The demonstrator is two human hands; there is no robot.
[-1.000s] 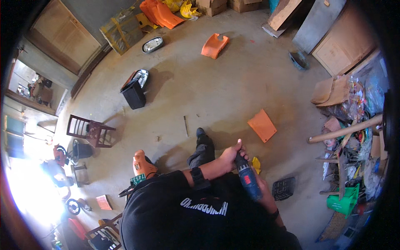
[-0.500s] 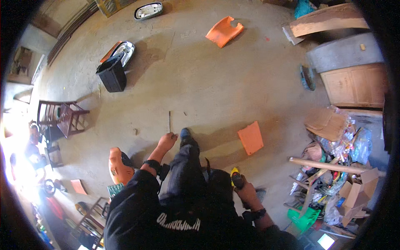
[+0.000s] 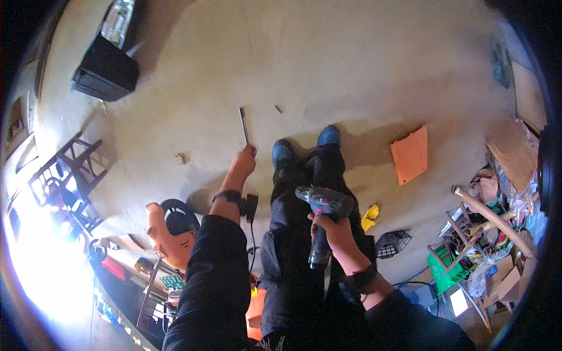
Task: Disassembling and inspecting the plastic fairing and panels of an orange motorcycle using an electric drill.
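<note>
My left hand [image 3: 242,162] is closed round the near end of a thin metal rod [image 3: 243,126], which points away from me just above or against the floor. Whether the rod has a handle is hidden in my fist. In my right hand [image 3: 339,237] is a dark cordless drill [image 3: 328,202], gripped by its handle in front of my legs. Its nose points to the left. A small dark stick-like piece [image 3: 278,108] lies on the floor beyond my shoes [image 3: 284,153]. Right of my legs lies a crumpled yellow item [image 3: 370,216].
An orange panel [image 3: 410,155] lies to the right. A black bin [image 3: 105,69] stands far left, a wooden chair [image 3: 73,164] nearer. Orange bodywork with a wheel [image 3: 170,237] is beside my left arm. Clutter with a wooden pole [image 3: 494,222] and green crate [image 3: 448,272] fills the right.
My right hand has brought the drill up from the floor beside my right leg to the front of my legs. My left hand still has the rod. The view has shifted, showing both shoes.
</note>
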